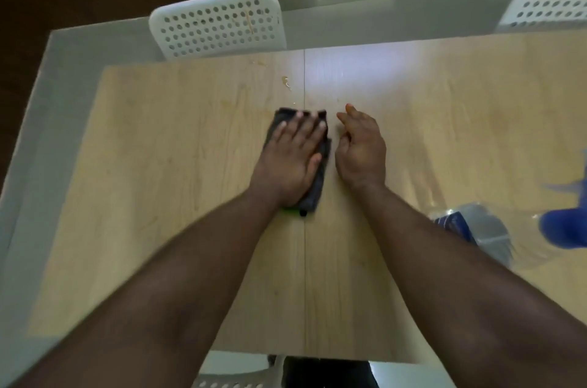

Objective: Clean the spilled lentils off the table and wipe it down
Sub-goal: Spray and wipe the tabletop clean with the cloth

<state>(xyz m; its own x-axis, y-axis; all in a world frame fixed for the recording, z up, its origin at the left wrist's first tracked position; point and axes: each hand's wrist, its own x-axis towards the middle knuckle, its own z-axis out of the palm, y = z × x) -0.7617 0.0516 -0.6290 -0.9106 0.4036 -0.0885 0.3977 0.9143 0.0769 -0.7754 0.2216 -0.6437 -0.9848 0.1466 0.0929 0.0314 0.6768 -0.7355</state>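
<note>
Seen from above, a person leans over a pale wood-grain worktop (178, 184) with both bare forearms stretched forward. The left hand (290, 159) lies flat, fingers straight and spread, pressing on a dark grey cloth (317, 187) folded into a long pad near the middle of the worktop, alongside a seam running front to back. A sliver of green shows at the cloth's near end. The right hand (360, 146) sits just beside the cloth, to its right, not touching it, fingers loosely curled and holding nothing. The cloth looks soft, light and limp, likely to bunch or slide if pushed from one edge, so a flat palm across its middle seems the surest hold. Beyond the fingertips, near the far edge, a small smear of spill residue (286, 83) remains, well apart from the cloth. A white perforated chair (219, 22) stands past the far edge. A blurred clear bag (476, 229) lies at right.
</note>
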